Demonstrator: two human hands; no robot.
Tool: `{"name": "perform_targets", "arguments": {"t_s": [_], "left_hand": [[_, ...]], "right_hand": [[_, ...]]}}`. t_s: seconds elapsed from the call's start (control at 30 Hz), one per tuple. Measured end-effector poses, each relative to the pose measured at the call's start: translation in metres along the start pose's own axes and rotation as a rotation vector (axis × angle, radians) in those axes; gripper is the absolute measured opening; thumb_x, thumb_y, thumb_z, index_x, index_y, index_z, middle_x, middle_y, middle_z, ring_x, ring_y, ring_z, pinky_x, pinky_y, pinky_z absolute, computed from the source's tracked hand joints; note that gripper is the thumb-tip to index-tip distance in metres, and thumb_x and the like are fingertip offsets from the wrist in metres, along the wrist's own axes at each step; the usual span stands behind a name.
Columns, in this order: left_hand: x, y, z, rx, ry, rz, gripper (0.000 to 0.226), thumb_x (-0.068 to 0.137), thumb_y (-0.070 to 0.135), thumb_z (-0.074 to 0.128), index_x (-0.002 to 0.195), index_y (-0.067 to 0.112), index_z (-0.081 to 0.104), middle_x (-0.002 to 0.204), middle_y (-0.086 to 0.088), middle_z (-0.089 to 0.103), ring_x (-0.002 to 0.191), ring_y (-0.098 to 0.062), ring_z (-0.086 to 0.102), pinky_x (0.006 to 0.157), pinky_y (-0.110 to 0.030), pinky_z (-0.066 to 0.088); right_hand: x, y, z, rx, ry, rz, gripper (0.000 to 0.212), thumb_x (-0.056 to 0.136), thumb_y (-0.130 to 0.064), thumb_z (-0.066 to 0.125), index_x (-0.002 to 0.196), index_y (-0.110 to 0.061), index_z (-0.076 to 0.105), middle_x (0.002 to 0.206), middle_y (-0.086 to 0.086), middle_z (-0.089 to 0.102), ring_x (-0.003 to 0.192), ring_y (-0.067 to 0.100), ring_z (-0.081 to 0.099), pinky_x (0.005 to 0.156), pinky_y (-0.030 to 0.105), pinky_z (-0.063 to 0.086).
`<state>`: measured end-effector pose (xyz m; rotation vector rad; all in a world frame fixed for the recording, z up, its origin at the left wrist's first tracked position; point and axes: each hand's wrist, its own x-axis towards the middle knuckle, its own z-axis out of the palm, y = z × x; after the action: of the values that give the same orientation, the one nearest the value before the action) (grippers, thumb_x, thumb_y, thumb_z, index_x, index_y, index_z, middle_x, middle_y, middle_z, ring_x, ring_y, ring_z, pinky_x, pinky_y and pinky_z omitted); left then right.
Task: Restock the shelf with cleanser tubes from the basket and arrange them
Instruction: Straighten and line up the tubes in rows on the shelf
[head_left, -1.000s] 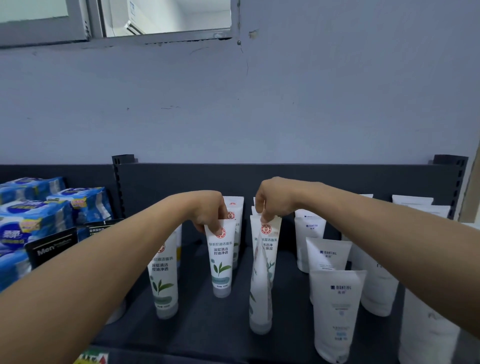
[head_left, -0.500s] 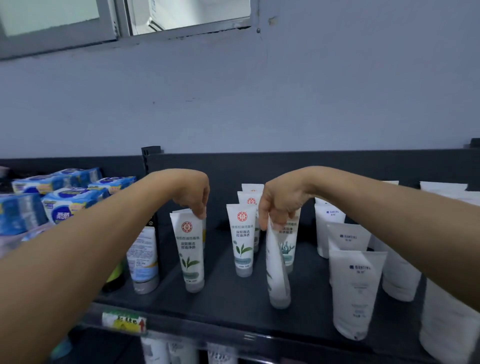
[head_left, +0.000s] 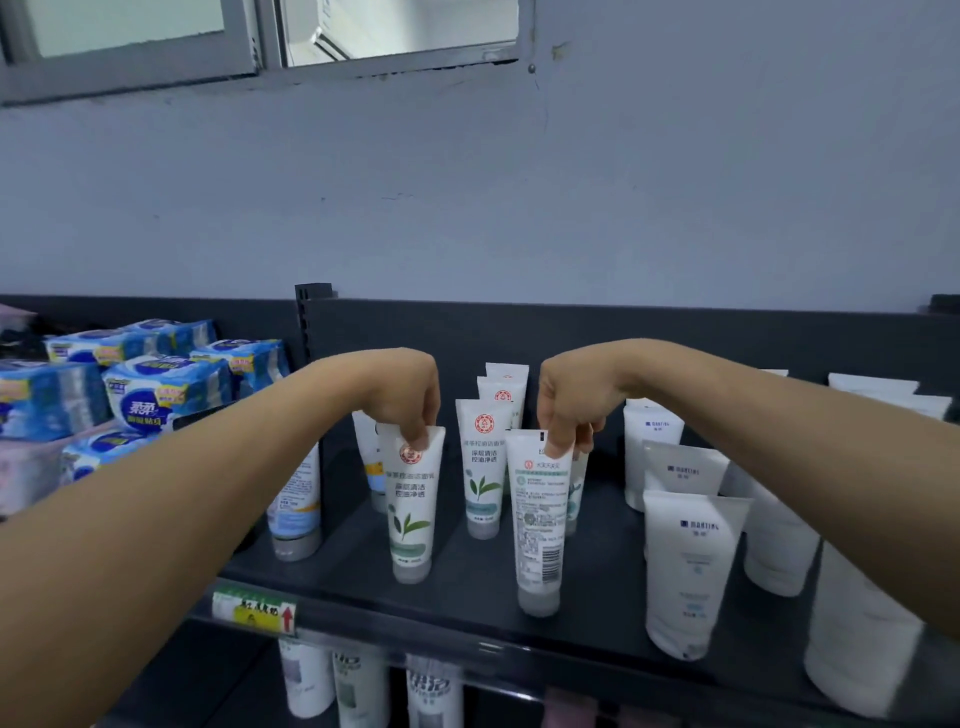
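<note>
White cleanser tubes with a green leaf print stand cap-down on the dark shelf (head_left: 467, 587). My left hand (head_left: 410, 395) pinches the top seam of the front left tube (head_left: 412, 512), whose label faces me. My right hand (head_left: 569, 402) pinches the top of the front middle tube (head_left: 537, 525), which shows its back with a barcode. Between them, further back, stands a third leaf tube (head_left: 483, 467) with two more behind it (head_left: 503, 387). No basket is in view.
Plain white tubes (head_left: 688, 566) fill the right of the shelf. A blue-and-yellow tube (head_left: 296, 509) stands at the left by the divider post (head_left: 311, 332). Blue tissue packs (head_left: 166, 387) are stacked further left. More tubes (head_left: 358, 680) sit on the shelf below.
The right-hand tube has turned from edge-on to show its back label. The left-hand tube has come forward towards the shelf's front edge. The view has shifted left and up.
</note>
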<state>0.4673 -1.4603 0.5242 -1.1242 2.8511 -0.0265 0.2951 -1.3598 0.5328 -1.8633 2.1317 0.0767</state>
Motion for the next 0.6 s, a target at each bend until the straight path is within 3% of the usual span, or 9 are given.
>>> {"name": "perform_targets", "arguments": {"t_s": [0.1,0.17,0.23,0.3,0.33,0.5,0.6], "left_hand": [[-0.004,0.018,0.001,-0.045,0.019,0.05,0.022,0.076,0.022,0.074,0.059,0.029,0.061,0.064,0.016,0.06,0.065,-0.005,0.055,0.057,-0.018,0.041],[-0.006,0.028,0.003,-0.078,0.023,0.062,0.016,0.077,0.021,0.073,0.065,0.026,0.064,0.064,0.016,0.058,0.062,-0.004,0.052,0.052,-0.016,0.038],[-0.009,0.036,0.003,-0.086,0.038,0.052,0.005,0.078,0.019,0.071,0.077,0.023,0.068,0.066,0.016,0.057,0.062,-0.005,0.052,0.052,-0.016,0.037],[-0.013,0.039,0.006,-0.101,0.065,0.034,0.008,0.079,0.019,0.071,0.086,0.02,0.07,0.069,0.016,0.056,0.068,-0.007,0.054,0.057,-0.018,0.039],[-0.015,0.039,0.008,-0.123,0.076,0.015,0.01,0.079,0.018,0.07,0.089,0.02,0.069,0.071,0.015,0.056,0.07,-0.008,0.054,0.058,-0.019,0.039],[-0.025,0.034,0.02,-0.229,0.1,-0.067,0.008,0.078,0.016,0.069,0.086,0.016,0.071,0.085,0.001,0.067,0.079,-0.017,0.059,0.067,-0.027,0.048],[-0.028,0.034,0.024,-0.297,0.134,-0.073,0.007,0.078,0.017,0.071,0.084,0.013,0.072,0.08,0.001,0.065,0.076,-0.016,0.056,0.066,-0.027,0.045]], "right_hand": [[-0.007,0.005,0.004,0.015,0.031,-0.002,0.027,0.081,-0.009,0.071,0.057,-0.016,0.06,0.044,-0.01,0.061,0.055,0.013,0.061,0.051,0.018,0.045],[-0.014,0.007,0.006,0.014,0.062,-0.017,0.02,0.082,-0.011,0.07,0.064,-0.019,0.067,0.054,-0.008,0.064,0.056,0.011,0.059,0.053,0.019,0.046],[-0.022,0.008,0.007,-0.025,0.1,-0.031,0.011,0.083,-0.011,0.068,0.089,-0.018,0.075,0.077,-0.002,0.07,0.07,0.015,0.062,0.069,0.024,0.052],[-0.027,0.009,0.008,-0.051,0.15,-0.037,0.026,0.085,-0.01,0.066,0.108,-0.019,0.073,0.101,-0.002,0.072,0.092,0.017,0.063,0.088,0.029,0.05],[-0.029,0.009,0.009,-0.044,0.172,-0.045,0.028,0.086,-0.009,0.065,0.111,-0.019,0.072,0.105,-0.004,0.07,0.095,0.016,0.061,0.09,0.029,0.048],[-0.03,0.008,0.018,0.068,0.199,-0.037,0.034,0.087,0.001,0.049,0.106,-0.015,0.073,0.081,0.001,0.07,0.065,0.013,0.06,0.061,0.021,0.048],[-0.03,0.007,0.022,0.208,0.176,-0.032,0.027,0.093,-0.014,0.047,0.095,0.001,0.069,0.081,0.012,0.071,0.073,0.025,0.067,0.061,0.024,0.053]]}}
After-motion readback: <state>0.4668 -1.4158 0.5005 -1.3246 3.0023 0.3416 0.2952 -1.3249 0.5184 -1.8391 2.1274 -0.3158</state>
